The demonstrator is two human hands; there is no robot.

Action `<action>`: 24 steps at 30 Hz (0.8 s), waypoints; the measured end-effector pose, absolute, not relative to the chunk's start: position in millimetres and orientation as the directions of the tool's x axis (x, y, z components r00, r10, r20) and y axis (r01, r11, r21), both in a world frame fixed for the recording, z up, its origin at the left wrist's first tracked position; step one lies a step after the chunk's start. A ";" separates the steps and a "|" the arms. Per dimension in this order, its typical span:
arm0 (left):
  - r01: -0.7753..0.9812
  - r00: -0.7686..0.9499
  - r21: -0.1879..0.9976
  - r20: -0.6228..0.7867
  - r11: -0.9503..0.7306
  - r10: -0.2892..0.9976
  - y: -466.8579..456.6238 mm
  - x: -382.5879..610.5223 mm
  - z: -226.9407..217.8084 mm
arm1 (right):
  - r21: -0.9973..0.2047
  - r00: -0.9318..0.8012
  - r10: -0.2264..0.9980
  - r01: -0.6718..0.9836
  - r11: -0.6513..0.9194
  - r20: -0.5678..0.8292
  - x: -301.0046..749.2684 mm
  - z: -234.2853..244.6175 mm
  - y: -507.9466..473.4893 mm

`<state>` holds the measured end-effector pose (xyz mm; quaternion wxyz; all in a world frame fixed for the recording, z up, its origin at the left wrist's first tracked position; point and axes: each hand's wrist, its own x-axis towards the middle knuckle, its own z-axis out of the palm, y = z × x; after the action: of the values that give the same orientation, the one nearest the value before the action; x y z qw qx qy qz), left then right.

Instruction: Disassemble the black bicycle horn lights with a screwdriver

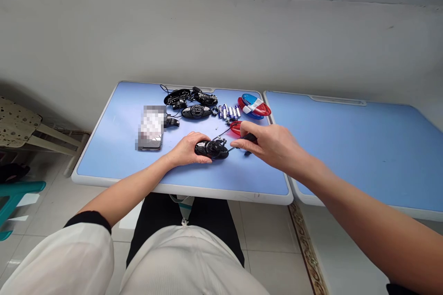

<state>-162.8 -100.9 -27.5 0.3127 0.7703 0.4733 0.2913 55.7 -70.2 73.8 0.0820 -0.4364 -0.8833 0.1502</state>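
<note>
My left hand [188,148] is closed round a small black oval device [212,149] lying on the blue table [117,147]. My right hand [273,144] pinches a screwdriver [245,140] with a black handle, its thin shaft pointing left into the right end of the device. A red translucent cover [236,127] lies just behind the screwdriver.
Behind lie another black oval device [196,111], black parts with wires [190,97], several small batteries [229,111], a red, white and blue piece [254,105] and a phone [151,127]. A second blue table [363,147] adjoins on the right. A teal stool [14,193] stands at left.
</note>
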 end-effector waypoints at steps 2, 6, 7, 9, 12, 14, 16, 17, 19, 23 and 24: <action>0.537 0.384 0.761 0.161 -0.362 0.909 -100.8 -162.9 -27.0 | -0.387 -0.629 0.777 0.709 0.589 0.031 55.6 74.1 -70.4; 0.529 0.368 0.771 0.168 -0.355 0.915 -100.9 -163.3 -27.3 | -0.402 -0.652 0.758 0.687 0.605 0.026 55.7 77.2 -72.3; 0.529 0.365 0.772 0.168 -0.352 0.916 -101.0 -163.4 -27.5 | -0.376 -0.637 0.771 0.711 0.594 0.012 55.3 77.9 -72.9; 0.529 0.359 0.774 0.167 -0.347 0.918 -101.2 -163.6 -28.0 | -0.313 -0.585 0.811 0.772 0.553 -0.012 54.4 78.7 -74.1; 0.537 0.346 0.773 0.162 -0.337 0.924 -101.2 -163.6 -29.5 | -0.306 -0.558 0.830 0.793 0.527 -0.016 53.9 78.6 -75.0; 0.543 0.342 0.771 0.159 -0.333 0.926 -101.1 -163.4 -30.7 | -0.350 -0.605 0.796 0.743 0.570 0.012 55.0 78.0 -74.9; 0.544 0.344 0.769 0.159 -0.335 0.925 -100.9 -163.2 -31.5 | -0.367 -0.646 0.763 0.701 0.612 0.039 56.2 77.1 -74.4; 0.543 0.346 0.769 0.161 -0.337 0.924 -100.8 -163.1 -31.6 | -0.362 -0.650 0.759 0.699 0.617 0.041 56.5 76.6 -74.2; 0.540 0.347 0.770 0.164 -0.340 0.923 -100.6 -163.0 -31.2 | -0.338 -0.622 0.783 0.734 0.589 0.014 55.9 75.5 -74.1; 0.541 0.343 0.774 0.154 -0.328 0.927 -101.2 -163.0 -29.8 | -0.355 -0.599 0.800 0.753 0.554 -0.024 54.1 75.8 -75.2; 0.540 0.342 0.777 0.150 -0.325 0.928 -101.5 -163.0 -29.6 | -0.388 -0.612 0.791 0.734 0.557 -0.023 54.6 77.5 -75.5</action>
<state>-163.0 -101.5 -29.6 0.3182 0.7547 0.4862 0.3047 54.6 -75.5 77.5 0.0771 -0.4337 -0.8789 0.1828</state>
